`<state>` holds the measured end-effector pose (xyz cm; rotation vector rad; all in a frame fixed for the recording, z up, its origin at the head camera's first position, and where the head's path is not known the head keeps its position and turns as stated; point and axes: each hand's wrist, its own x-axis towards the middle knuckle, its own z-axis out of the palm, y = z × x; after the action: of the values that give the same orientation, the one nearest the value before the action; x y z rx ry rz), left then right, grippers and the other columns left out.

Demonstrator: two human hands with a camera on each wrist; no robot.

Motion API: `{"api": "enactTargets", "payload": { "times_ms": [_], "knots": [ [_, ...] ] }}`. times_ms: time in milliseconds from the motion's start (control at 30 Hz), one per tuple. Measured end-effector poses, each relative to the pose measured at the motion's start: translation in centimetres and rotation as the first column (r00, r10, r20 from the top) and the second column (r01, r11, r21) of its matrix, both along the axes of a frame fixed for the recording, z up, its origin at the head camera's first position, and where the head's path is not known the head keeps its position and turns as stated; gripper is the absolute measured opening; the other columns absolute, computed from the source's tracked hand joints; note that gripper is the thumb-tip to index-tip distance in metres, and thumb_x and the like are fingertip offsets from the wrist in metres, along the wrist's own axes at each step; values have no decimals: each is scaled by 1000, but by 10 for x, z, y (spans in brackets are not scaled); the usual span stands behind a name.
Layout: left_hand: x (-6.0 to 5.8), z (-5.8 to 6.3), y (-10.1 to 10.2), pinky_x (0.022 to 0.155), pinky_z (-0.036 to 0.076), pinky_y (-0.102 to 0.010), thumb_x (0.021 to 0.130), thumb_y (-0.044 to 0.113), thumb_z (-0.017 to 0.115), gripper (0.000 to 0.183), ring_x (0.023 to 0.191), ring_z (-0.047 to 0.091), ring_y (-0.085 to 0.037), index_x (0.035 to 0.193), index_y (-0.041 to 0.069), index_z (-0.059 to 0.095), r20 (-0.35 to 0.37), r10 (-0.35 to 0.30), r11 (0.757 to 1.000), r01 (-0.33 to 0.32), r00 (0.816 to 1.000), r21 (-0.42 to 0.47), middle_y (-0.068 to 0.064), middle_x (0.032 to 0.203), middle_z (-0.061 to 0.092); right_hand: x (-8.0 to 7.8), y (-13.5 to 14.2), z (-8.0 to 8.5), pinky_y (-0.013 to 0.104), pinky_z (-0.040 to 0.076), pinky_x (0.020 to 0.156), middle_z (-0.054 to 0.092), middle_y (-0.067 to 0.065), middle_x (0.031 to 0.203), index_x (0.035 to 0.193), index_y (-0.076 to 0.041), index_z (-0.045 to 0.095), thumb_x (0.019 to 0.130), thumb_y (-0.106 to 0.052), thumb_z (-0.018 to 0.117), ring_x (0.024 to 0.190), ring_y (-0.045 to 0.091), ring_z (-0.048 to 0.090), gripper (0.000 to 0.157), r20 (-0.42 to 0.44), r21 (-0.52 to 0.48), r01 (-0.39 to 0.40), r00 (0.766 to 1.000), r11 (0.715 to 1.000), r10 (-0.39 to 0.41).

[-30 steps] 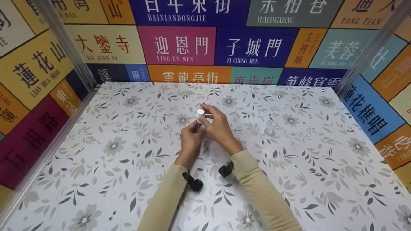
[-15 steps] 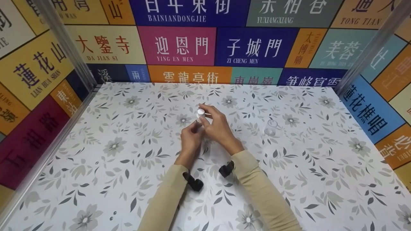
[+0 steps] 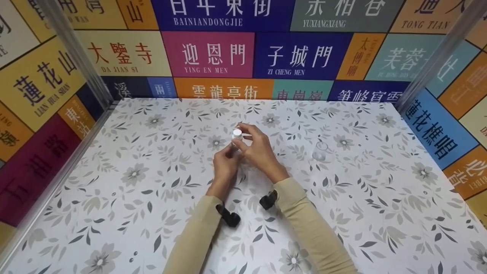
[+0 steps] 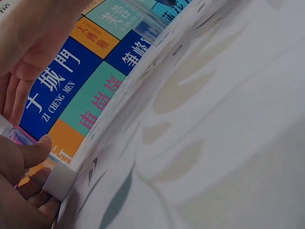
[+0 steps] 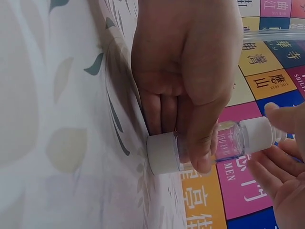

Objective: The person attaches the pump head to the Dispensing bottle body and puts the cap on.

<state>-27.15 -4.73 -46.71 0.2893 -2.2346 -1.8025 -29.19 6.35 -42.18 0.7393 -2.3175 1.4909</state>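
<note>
A small clear bottle (image 5: 229, 143) with a white base (image 5: 162, 153) and a white pump top (image 5: 257, 135) stands upright between both hands. My left hand (image 3: 225, 164) grips its clear body just above the base, thumb on one side and fingers on the other. Up at the white top (image 3: 237, 133), my right hand (image 3: 259, 147) pinches with thumb and fingers. In the left wrist view the white base (image 4: 60, 181) rests on or just above the tabletop; which, I cannot tell. Part of the body is hidden behind the left fingers.
A clear, see-through cap or cup (image 3: 320, 151) stands on the table to the right of the hands. White cloth with a grey floral print (image 3: 171, 224) covers the table. Colourful sign-printed walls (image 3: 213, 53) and clear corner posts (image 3: 437, 53) border it.
The right thumb and fingers shift slightly around the white top. My left hand and the bottle stay almost in place, and the clear cap has not moved.
</note>
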Motion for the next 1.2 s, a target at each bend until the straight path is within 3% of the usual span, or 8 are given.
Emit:
{"api": "enactTargets", "payload": {
  "times_ms": [133,233,533,733,900,1200],
  "knots": [
    [-1,0,0,101,54,-37,85,-3,66,34,114,68,-30,120,-2,70,9,0,1000,0,1000,6,-21,119,72,0,-1,0,43,53,105,61,22,131,133,4,57,94,-5,66,123,34,62,41,-7,7,-19,1000,1000,19],
    [-1,0,-1,99,55,-37,86,-2,65,33,111,69,-30,118,-3,71,1,-1,1000,1,1000,9,-21,117,73,0,-1,0,38,54,104,62,23,130,132,6,57,95,-2,63,121,34,63,39,-17,28,-20,1000,999,20],
    [0,-1,0,98,56,-38,86,0,67,36,112,69,-31,122,-4,68,-23,-6,1000,6,1000,-23,-22,118,72,0,1,-2,37,57,97,67,21,123,131,5,58,93,-5,67,113,32,67,40,-16,51,2,1000,999,-1],
    [-1,0,0,101,54,-37,86,0,67,37,115,69,-29,123,1,69,1,-5,1000,5,1000,-5,-18,120,72,-1,2,0,37,51,107,67,18,127,132,2,59,91,-10,72,120,31,64,44,3,30,34,999,999,-34],
    [-1,1,0,101,54,-36,86,0,67,37,114,69,-29,123,1,69,18,-3,1000,3,1000,0,-18,119,73,-1,0,1,42,49,109,64,21,130,131,5,59,92,-4,67,124,34,61,41,-18,5,15,1000,1000,-15],
    [0,-1,-1,98,55,-39,84,-1,67,37,108,70,-31,121,-4,69,-33,8,1000,-9,999,-17,-22,114,73,1,-3,-1,38,58,96,69,22,120,129,5,60,91,3,65,110,33,69,38,-28,22,29,999,999,-28]
  ]
}}
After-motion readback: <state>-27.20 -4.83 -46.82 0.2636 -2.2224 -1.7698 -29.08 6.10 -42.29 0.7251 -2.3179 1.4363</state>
